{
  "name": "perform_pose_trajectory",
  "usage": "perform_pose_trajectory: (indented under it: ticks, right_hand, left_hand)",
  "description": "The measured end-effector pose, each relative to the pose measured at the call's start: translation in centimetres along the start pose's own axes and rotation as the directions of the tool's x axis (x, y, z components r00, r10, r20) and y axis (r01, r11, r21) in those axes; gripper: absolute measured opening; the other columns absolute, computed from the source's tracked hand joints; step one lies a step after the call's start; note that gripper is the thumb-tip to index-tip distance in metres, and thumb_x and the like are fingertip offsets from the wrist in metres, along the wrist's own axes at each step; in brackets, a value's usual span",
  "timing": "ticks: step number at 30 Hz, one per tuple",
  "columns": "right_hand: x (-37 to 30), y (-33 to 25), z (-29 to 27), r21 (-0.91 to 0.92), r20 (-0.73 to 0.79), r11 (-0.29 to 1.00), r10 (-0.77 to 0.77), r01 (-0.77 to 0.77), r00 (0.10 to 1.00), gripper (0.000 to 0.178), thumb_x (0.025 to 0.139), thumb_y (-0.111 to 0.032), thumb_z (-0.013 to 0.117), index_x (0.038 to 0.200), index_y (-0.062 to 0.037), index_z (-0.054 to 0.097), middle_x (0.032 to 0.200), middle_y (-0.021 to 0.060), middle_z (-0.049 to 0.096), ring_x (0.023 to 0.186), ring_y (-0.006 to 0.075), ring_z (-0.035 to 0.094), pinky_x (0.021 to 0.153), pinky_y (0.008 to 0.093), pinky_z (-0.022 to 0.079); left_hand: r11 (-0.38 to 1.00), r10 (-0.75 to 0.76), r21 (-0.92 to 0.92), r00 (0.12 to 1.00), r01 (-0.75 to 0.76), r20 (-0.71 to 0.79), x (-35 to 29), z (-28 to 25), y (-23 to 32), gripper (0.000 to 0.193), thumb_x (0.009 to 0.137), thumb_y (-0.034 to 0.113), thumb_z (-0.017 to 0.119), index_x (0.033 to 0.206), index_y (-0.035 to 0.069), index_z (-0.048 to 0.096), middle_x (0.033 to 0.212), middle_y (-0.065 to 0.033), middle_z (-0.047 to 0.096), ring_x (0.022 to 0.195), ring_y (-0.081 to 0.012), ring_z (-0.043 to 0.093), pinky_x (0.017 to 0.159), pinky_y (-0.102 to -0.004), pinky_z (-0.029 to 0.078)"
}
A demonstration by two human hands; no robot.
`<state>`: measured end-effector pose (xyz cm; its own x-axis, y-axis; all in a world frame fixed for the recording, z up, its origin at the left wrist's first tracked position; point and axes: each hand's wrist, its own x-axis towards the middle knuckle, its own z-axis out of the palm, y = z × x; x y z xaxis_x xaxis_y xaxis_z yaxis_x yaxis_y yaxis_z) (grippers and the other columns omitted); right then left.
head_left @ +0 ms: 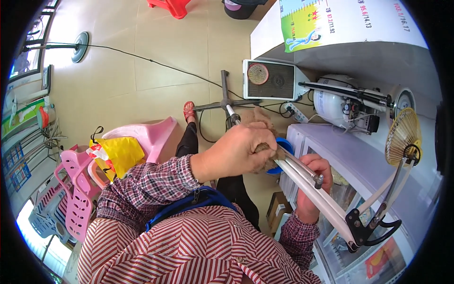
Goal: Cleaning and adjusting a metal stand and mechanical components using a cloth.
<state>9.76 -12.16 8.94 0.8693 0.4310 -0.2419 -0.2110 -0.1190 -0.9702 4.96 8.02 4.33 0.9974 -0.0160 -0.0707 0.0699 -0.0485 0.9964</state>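
The person's left hand (234, 149) is closed round a tan, fluffy cloth (264, 161), bunched against the upper end of a long white lamp arm (326, 208) that slants from the cloth toward four o'clock. The right hand (306, 204) is wrapped round that same arm farther along, its palm on the near side and its fingers curled past the far edge. The step in hand looks like wiping the arm down, and it would go best with the right hand as a steady clamp while the cloth travels in long strokes along the length. A thin, silver metal rod (302, 171) with a knobbed end lies along the arm, so a fold of cloth should be worked into the narrow groove between them, easing off near the knob to avoid snagging. At the four o'clock end, the black hinge bracket (359, 229) calls for a lighter touch, with fingers clear of its pinch points. The hinge carries a round, yellow wire-caged lamp head (402, 137) toward one o'clock, whose weight could swing the joint if pushed hard. The dark, cross-shaped stand base (226, 102), toward eleven o'clock from the cloth, could tip or slide, so modest pressure seems wiser than force.
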Motion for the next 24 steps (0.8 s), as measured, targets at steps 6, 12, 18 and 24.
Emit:
perform_pose_trajectory:
  ticks: [6,12,18,24]
  right_hand:
    - [-0.6,0.5,0.9,0.074,-0.061,0.995,-0.065,0.069,0.996,0.033,0.084,-0.032,0.063,0.088,-0.0036,0.047,0.092,0.0094,0.053,0.086,0.0156,0.050,0.082,0.0283,0.041]
    - [-1.2,-0.3,1.7,0.124,-0.206,0.991,0.080,-0.055,0.975,0.037,0.081,-0.030,0.068,0.091,-0.0031,0.045,0.094,0.0097,0.052,0.091,0.0158,0.050,0.088,0.0301,0.039]
    - [-0.6,-0.4,1.5,0.079,-0.127,0.997,0.032,-0.022,0.991,0.052,0.082,-0.053,0.059,0.088,-0.0032,0.045,0.093,0.0120,0.051,0.085,0.0178,0.048,0.083,0.0314,0.041]
    - [-0.7,-0.3,1.9,0.082,-0.132,0.994,0.080,-0.069,0.988,0.043,0.085,-0.045,0.058,0.085,-0.0044,0.045,0.093,0.0115,0.051,0.084,0.0184,0.049,0.081,0.0310,0.042]
  left_hand:
    - [0.988,0.133,-0.080,0.991,-0.130,0.031,0.9,0.4,4.5,0.015,0.074,0.000,0.066,0.088,0.002,0.062,0.077,-0.0111,0.056,0.070,-0.0272,0.056,0.063,-0.0341,0.045]
    - [0.979,0.200,0.021,0.979,-0.201,0.038,1.2,0.8,7.6,0.014,0.072,0.003,0.067,0.084,0.006,0.061,0.079,-0.0089,0.051,0.068,-0.0270,0.056,0.057,-0.0344,0.046]
    - [0.915,0.075,0.393,0.996,-0.089,0.052,1.0,0.8,1.7,0.012,0.073,0.008,0.066,0.083,0.008,0.060,0.083,-0.0094,0.055,0.070,-0.0285,0.059,0.058,-0.0362,0.048]
    - [0.872,0.048,0.489,0.995,0.003,-0.093,0.3,0.8,-2.5,0.007,0.072,0.010,0.059,0.078,0.006,0.058,0.081,-0.0103,0.053,0.066,-0.0303,0.059,0.056,-0.0399,0.049]
